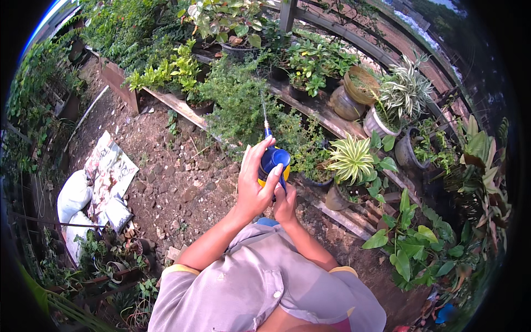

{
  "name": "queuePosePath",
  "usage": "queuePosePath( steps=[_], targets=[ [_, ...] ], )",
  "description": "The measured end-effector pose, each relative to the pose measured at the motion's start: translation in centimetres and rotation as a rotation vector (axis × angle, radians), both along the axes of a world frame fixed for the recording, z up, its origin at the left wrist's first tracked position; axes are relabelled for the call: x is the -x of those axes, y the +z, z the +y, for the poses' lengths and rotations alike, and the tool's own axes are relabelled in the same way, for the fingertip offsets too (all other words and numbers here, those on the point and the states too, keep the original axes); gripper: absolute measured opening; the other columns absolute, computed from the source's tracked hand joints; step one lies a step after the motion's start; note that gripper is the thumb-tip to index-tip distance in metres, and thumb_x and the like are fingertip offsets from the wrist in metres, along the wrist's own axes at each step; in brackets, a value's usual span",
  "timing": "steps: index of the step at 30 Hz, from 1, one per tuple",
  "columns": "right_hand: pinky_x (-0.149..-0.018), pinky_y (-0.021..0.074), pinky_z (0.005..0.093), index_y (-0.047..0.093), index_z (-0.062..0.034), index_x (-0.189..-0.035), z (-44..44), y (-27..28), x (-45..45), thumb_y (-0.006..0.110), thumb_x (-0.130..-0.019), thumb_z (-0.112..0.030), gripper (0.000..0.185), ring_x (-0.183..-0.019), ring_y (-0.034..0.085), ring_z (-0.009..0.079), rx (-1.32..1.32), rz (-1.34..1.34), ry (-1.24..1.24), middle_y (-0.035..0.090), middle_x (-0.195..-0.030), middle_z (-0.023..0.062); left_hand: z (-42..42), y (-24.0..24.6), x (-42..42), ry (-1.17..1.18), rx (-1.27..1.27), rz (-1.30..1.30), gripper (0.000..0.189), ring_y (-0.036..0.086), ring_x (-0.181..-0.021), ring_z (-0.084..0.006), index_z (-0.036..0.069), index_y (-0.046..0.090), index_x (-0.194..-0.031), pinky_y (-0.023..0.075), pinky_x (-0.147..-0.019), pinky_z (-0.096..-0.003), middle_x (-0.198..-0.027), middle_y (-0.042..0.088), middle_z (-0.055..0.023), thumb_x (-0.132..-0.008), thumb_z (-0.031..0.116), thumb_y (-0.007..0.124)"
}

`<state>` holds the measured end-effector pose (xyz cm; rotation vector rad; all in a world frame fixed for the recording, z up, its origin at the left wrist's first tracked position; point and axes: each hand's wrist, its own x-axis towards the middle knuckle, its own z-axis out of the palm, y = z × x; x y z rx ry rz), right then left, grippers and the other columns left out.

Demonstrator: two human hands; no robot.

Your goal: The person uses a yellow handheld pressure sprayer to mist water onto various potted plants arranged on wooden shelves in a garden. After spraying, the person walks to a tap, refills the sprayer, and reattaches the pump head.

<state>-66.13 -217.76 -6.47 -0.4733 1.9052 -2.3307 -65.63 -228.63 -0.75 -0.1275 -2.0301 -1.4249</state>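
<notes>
A blue and yellow spray bottle (277, 157) is held out in front of my chest, its slim nozzle pointing away from me. My left hand (255, 174) lies along its left side, fingers stretched towards the nozzle and thumb over the blue top. On the near side, my right hand (286, 203) grips it by the handle, with part of the fingers hidden. A thin jet of water (264, 103) leaves the tip and reaches a bushy fine-leaved green plant (240, 95).
Potted plants stand on wooden planks (307, 112), including a striped-leaf plant (352, 159) and a white pot (379, 122). A wooden fence (348, 35) runs behind. White sacks (74, 195) and a printed sheet (110, 166) bearing writing lie on stony soil (182, 178) at left.
</notes>
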Motion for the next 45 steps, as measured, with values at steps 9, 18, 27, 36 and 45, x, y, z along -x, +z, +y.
queuePosePath(
  steps=[9,18,27,36,45],
  targets=[
    [-0.079,0.0478,0.0309,0.059,0.0034,-0.114,-2.6,-0.8,3.9,0.043,-0.099,-0.039,0.048,-0.092,0.059,0.0130,-0.116,-0.028,0.115,0.063,-0.100,0.0059,-3.5,1.7,4.4,-0.171,0.030,0.010,0.044,0.064,-0.105,-0.0291,0.003,0.055,-0.127,0.0253,-0.113,-0.0502,-0.104,0.069,-0.0106,-0.092,0.029,0.056],
    [-0.049,0.0334,0.0242,0.058,-0.0051,-0.080,-8.8,-0.3,3.3,0.047,-0.099,-0.039,0.041,-0.055,0.046,0.0054,-0.059,-0.084,-0.048,0.051,-0.061,-0.0033,-10.7,0.3,5.4,-0.384,-0.029,-0.101,0.048,0.065,-0.099,-0.0295,0.007,0.052,-0.131,0.0250,-0.114,-0.0537,-0.097,0.068,-0.0096,-0.092,0.035,0.057],
    [-0.060,0.0441,0.0275,0.059,0.0032,-0.103,-23.7,-1.5,-2.3,0.045,-0.100,-0.025,0.032,-0.074,0.058,0.0114,0.033,-0.214,-0.139,0.061,-0.082,0.0070,-25.6,-1.4,2.9,-0.593,-0.051,-0.216,0.040,0.065,-0.092,-0.0331,0.005,0.057,-0.123,0.0339,-0.108,-0.0473,-0.096,0.067,-0.0124,-0.091,0.029,0.061],
    [-0.059,0.0456,0.0284,0.058,0.0019,-0.090,-35.2,-1.9,-5.2,0.043,-0.102,-0.026,0.034,-0.062,0.059,0.0131,0.017,-0.392,-0.062,0.061,-0.071,0.0060,-36.5,-2.6,1.1,-0.594,-0.112,-0.362,0.031,0.064,-0.087,-0.0266,0.005,0.062,-0.114,0.0382,-0.102,-0.0425,-0.092,0.066,-0.0111,-0.090,0.025,0.064],
    [-0.059,0.0451,0.0305,0.059,0.0013,-0.090,-41.1,-3.8,-4.3,0.045,-0.101,-0.024,0.032,-0.064,0.059,0.0139,-0.098,-0.301,-0.246,0.061,-0.071,0.0043,-41.0,-4.2,3.0,-0.662,-0.134,-0.378,0.028,0.060,-0.083,-0.0133,0.002,0.058,-0.113,0.0492,-0.077,-0.0299,-0.091,0.060,-0.0061,-0.098,0.025,0.053]
  ],
)
